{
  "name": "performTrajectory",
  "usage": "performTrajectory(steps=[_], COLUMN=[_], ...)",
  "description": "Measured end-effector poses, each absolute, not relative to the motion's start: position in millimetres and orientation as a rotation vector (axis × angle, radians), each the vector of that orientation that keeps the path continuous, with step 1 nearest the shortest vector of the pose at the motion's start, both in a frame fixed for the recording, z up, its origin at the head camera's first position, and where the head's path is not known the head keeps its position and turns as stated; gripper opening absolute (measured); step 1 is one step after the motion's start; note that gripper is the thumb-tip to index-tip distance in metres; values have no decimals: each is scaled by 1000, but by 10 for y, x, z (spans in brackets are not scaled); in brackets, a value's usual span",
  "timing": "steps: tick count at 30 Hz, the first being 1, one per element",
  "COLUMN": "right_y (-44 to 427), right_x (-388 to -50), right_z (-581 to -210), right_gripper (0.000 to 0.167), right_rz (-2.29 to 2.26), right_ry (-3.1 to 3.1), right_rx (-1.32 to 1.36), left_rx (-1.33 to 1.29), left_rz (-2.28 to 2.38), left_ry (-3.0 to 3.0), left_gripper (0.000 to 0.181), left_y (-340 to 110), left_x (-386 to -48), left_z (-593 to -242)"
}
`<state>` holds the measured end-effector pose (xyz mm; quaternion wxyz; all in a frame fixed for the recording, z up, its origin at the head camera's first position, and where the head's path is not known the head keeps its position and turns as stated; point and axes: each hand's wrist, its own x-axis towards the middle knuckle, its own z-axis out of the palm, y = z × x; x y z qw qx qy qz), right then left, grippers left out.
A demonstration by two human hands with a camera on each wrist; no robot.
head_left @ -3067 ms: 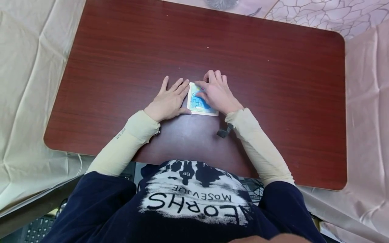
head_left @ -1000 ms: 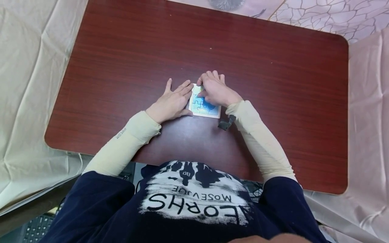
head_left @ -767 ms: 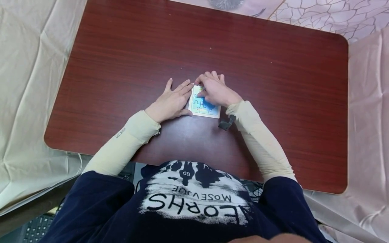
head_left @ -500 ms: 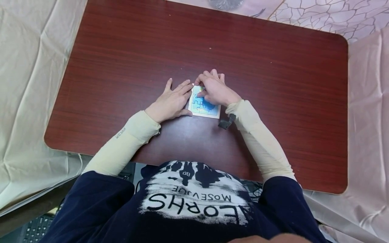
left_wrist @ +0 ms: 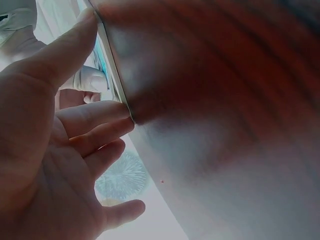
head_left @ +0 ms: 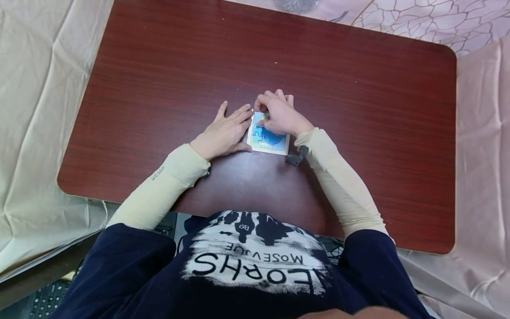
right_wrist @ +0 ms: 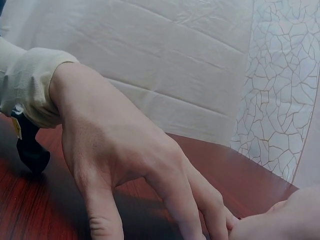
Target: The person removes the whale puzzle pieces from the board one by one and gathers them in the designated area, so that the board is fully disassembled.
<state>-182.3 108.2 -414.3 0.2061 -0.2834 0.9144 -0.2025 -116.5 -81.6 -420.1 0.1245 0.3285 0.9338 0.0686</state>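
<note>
The work has edged toward the far-left corner.
Right hand (head_left: 283, 117) curves over the square white-bordered blue jigsaw (head_left: 268, 141), grip unclear; straight-fingered left hand (head_left: 222, 136) touches the jigsaw's side on the red-brown wooden table (head_left: 366, 119).

In the head view, the right hand (head_left: 280, 116) conceals the puzzle (head_left: 268, 141) portion beneath it. Beyond that hand, the upper edge cuts off the grey tufted object (head_left: 296, 4).
</note>
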Motion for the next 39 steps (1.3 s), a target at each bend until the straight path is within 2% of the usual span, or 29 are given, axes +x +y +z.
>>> performTrajectory(steps=[8, 15, 22, 39], right_y=[1077, 1116, 1171, 1361], right_x=[-1858, -1873, -1862, -1853], right_z=[-4128, -4117, -4121, -4071], right_gripper=[17, 7, 18, 29], right_rz=[-682, -718, -769, -968], right_ry=[2556, 2552, 2518, 2640], right_rx=[-780, -879, -890, -734], left_rx=[962, 964, 945, 921], left_rz=[234, 246, 278, 252], left_ry=[2718, 2721, 2707, 2703], left_gripper=[87, 86, 86, 88], left_y=[-829, -834, -816, -814], left_x=[-1177, -1178, -1171, -1160], left_z=[-4199, -4194, -4203, -4186])
